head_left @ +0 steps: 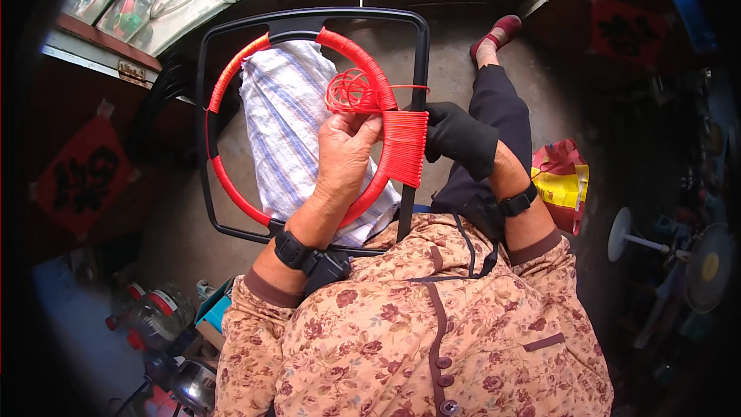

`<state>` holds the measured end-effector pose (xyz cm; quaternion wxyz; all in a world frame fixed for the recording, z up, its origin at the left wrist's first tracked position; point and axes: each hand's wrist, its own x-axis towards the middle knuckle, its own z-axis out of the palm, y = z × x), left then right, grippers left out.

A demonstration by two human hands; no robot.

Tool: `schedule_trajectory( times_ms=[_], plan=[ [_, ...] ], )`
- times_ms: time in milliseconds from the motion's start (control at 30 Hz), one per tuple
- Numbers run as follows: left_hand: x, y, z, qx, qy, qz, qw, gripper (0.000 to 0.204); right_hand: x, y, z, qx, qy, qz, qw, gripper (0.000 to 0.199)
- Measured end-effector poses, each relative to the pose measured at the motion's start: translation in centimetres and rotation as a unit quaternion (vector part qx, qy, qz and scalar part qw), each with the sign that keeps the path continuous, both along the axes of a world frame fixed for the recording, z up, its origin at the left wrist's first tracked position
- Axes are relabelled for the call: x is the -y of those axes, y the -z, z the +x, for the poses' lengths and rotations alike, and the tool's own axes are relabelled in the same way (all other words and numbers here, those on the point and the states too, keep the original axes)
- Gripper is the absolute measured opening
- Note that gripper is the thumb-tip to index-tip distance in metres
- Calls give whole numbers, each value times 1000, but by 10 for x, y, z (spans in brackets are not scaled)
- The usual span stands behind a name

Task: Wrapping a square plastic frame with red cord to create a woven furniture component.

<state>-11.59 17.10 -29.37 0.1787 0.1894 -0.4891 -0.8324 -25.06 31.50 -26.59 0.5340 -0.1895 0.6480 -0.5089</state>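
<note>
A black rounded-square frame (423, 38) lies across my lap, with a round ring (226, 77) inside it wrapped in red cord. Between the ring and the frame's right bar, tight rows of red cord form a woven band (405, 147). My bare left hand (347, 143) pinches a loose coil of red cord (351, 91) at the ring's right side, just left of the band. From there a strand runs right, over the bar. In a black glove, my right hand (463, 137) closes on the right bar beside the band; its fingertips are partly hidden.
A striped white-and-blue cloth (285, 123) drapes beneath the ring. My leg (502, 116) stretches forward on the right, beside a red-and-yellow bag (563, 185). Large plastic bottles (166, 309) stand at lower left; a white fan (706, 266) is at right.
</note>
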Motion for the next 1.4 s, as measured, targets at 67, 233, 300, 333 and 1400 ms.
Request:
schedule_trajectory(
  times_ms=[67, 233, 300, 333, 1400],
  plan=[
    [0, -4, 1, 15, 9, 35, 999, 19, -3, -9, 3, -14, 79, -6, 997, 40],
    [-2, -12, 5, 62, -9, -17, 998, 10, -45, -26, -8, 19, 356, -228, 906, 32],
    [-4, -14, 7, 46, -26, -28, 998, 8, -61, -20, -13, 171, 430, -357, 811, 32],
    [-6, -15, 7, 39, -29, -36, 998, 9, -65, -17, -18, 210, 420, -391, 791, 32],
    [-7, -15, 1, 81, -43, -189, 978, 7, 10, 3, 12, -101, 180, -39, 978, 25]
  ],
)
